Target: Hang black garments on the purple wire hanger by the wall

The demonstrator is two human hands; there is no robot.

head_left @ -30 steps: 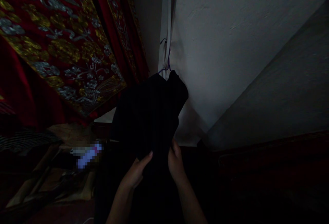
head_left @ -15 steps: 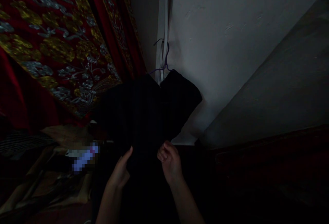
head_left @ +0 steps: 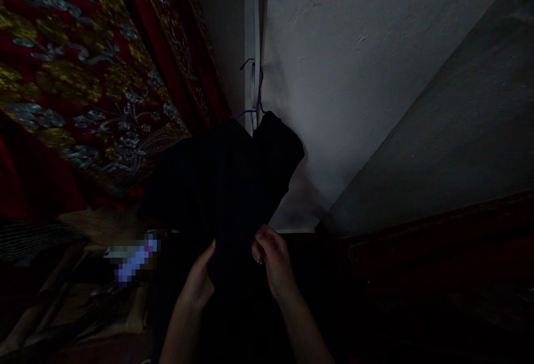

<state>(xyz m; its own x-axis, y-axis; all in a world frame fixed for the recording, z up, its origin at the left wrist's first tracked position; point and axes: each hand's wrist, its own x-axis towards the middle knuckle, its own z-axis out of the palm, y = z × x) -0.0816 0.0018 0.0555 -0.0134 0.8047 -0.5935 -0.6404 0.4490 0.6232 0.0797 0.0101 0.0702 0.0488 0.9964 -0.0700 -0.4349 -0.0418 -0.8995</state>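
Note:
A black short-sleeved garment [head_left: 225,180], perhaps a shirt or dress, hangs on a thin purple hanger [head_left: 259,97] hooked at a pale vertical strip. Its lower part merges with the dark surroundings. My left hand [head_left: 199,278] is at the garment's left side, thumb on the front and the other fingers hidden by the cloth. At the right side, my right hand [head_left: 271,258] is closed with fingers curled, pinching the garment's edge.
A red drape [head_left: 104,74] with gold and silver embroidery hangs at the left. Beneath it stands a wooden frame [head_left: 50,291] with a blurred-out bluish item [head_left: 136,261] on it. A pale wall [head_left: 342,74] rises behind and right.
The garment's right sleeve has drawn inward and its right edge is pulled in. The view has shifted slightly to the right. Both hands stay on the cloth.

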